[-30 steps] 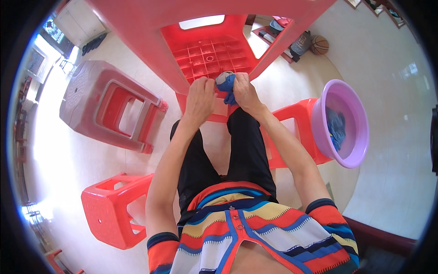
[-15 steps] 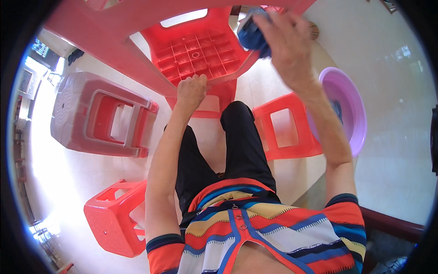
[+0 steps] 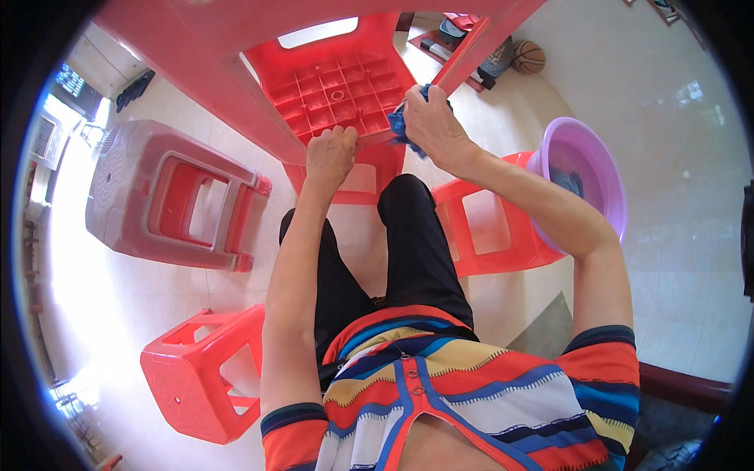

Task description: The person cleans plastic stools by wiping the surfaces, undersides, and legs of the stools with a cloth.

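A large red plastic stool [image 3: 184, 39] is tipped toward me in front of my knees, its ribbed underside showing between the legs. My left hand [image 3: 331, 153] is closed around the stool's near rail. With my right hand [image 3: 436, 129] I grip a blue cloth [image 3: 399, 125], pressed against the stool where the rail meets its right leg. Part of the cloth is hidden behind my fingers. To the right, a purple basin [image 3: 620, 169] with a dark cloth [image 3: 567, 180] inside stands on a red stool [image 3: 503, 251].
At my left lie a stack of tipped stools [image 3: 129, 196] with a greyish top and a smaller red stool [image 3: 208, 385]. A basketball [image 3: 528, 57] rests by the wall at the far right, next to several items on the floor.
My right hand has brought the blue cloth down and toward me, from the upper part of the stool's right leg to the near rail. My left hand keeps its grip.
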`<state>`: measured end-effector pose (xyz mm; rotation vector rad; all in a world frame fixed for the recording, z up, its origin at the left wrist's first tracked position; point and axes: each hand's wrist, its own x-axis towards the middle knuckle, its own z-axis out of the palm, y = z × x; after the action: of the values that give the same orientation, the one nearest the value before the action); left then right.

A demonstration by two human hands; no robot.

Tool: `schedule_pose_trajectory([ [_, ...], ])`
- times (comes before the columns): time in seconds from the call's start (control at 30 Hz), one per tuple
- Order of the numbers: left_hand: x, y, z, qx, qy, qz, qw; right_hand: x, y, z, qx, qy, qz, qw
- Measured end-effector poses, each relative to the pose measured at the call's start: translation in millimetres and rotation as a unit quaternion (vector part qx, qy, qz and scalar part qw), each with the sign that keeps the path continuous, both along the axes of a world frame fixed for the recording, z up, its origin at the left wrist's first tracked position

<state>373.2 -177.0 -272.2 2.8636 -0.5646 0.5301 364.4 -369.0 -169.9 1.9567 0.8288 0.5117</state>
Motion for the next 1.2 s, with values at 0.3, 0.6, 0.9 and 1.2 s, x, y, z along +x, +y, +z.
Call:
schedule_pose_trajectory([
  [0.3,-1,6,-2,-0.007,0.006,0.000,1.000,-6,-24,130,0.132,-0.038,0.138,0.981],
  [0.6,1,6,-2,-0.032,0.006,-0.015,0.999,24,-10,38,0.081,0.107,0.127,0.983],
  [0.9,1,5,-8,-0.032,-0.036,-0.007,0.999,33,-2,-16,0.075,0.197,0.154,0.965],
  [1.2,2,8,-9,-0.015,-0.021,0.000,1.000,14,-29,129,0.140,0.079,0.232,0.959],
])
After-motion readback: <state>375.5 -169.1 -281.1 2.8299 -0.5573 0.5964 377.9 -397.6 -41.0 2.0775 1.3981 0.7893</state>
